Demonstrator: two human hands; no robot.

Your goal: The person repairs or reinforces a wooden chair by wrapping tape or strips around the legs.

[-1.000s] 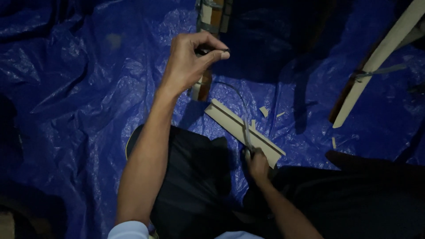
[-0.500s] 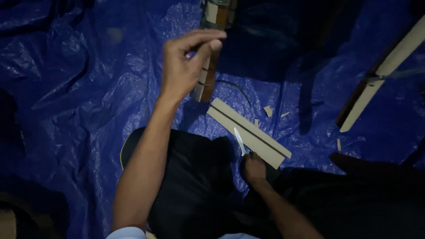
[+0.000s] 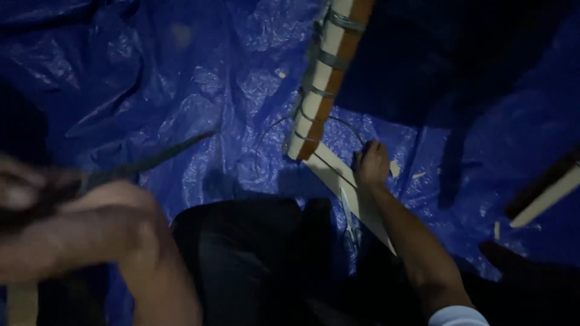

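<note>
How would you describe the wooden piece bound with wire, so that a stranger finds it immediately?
Look at the blue tarpaulin covering the floor. Near its upper middle, a long slat bundle runs diagonally, just above the right hand. Unlike the plain pale strips nearby, it pairs a pale and a brown slat, wrapped by several wire loops.

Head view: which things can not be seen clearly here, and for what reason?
- Left hand: motion blur; the thin dark thing in it cannot be identified.
- Right hand: its fingertips on the pale flat strip are too dark to make out.
- Wire-wrapped wooden bundle: cut off by the top edge.
- Slat at right: half lost in shadow.
</note>
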